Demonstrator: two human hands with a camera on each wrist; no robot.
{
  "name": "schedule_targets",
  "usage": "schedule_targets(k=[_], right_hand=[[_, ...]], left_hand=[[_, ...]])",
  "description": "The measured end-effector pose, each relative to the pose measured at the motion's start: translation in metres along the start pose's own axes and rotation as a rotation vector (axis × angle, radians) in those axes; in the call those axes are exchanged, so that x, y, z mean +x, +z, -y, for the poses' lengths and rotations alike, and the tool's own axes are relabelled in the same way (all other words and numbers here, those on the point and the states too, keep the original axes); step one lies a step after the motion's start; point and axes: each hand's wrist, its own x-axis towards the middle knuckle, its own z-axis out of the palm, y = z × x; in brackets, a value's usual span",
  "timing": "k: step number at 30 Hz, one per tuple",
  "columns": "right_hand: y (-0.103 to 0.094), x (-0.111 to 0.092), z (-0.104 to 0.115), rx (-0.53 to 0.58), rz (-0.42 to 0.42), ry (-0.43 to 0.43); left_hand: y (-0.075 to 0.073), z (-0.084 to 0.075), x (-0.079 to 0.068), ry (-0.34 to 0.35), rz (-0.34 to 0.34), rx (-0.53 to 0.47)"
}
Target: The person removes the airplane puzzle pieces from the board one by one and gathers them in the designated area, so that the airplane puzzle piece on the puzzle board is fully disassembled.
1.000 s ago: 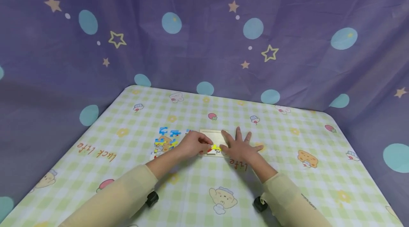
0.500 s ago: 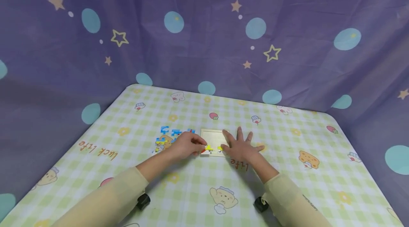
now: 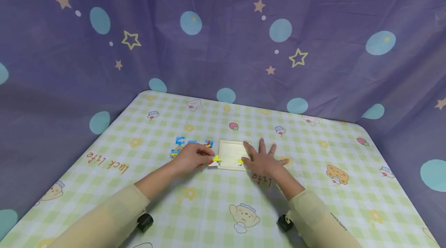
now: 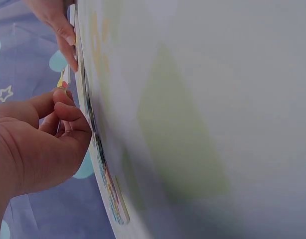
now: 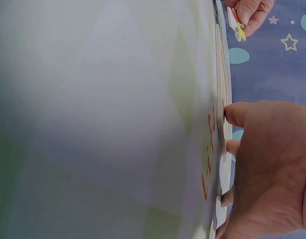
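Between thumb and forefinger, my left hand pinches a jigsaw piece coloured yellow, red and white. The piece is at the left edge of a shallow wooden puzzle tray, and in the right wrist view the held piece stands tilted above the table. My right hand lies with spread fingers over the tray's right side, thumb and fingertips at its edge. Beside the right thumb, another small yellow and white piece shows in the tray, partly covered by the hand.
Left of the tray lie several loose puzzle pieces, among them a blue one and a blue and red one; my left hand hides some. A checked cloth covers the table, with a purple curtain behind it.
My left hand has moved left with the pinched piece, from beside the other piece in the tray to the tray's left edge. The right hand has stayed in place.
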Motion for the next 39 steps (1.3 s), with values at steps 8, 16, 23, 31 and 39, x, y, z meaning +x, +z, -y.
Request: schedule_targets(k=[8, 16, 23, 31, 39], right_hand=[[-0.001, -0.001, 0.0, -0.027, 0.014, 0.002], [-0.002, -0.002, -0.002, -0.047, 0.043, -0.017], [-0.004, -0.004, -0.001, -0.041, 0.051, -0.035], [-0.004, -0.004, -0.002, -0.044, 0.063, -0.035], [-0.003, -0.004, -0.002, -0.039, 0.047, -0.034]], left_hand=[[-0.015, 0.006, -0.006, -0.023, -0.026, 0.017], [-0.028, 0.009, -0.011, -0.014, -0.057, 0.036], [-0.039, 0.015, -0.017, -0.085, -0.074, 0.074], [-0.048, 0.021, -0.024, -0.041, -0.009, 0.149], [-0.049, 0.025, -0.027, 0.027, 0.024, 0.203]])
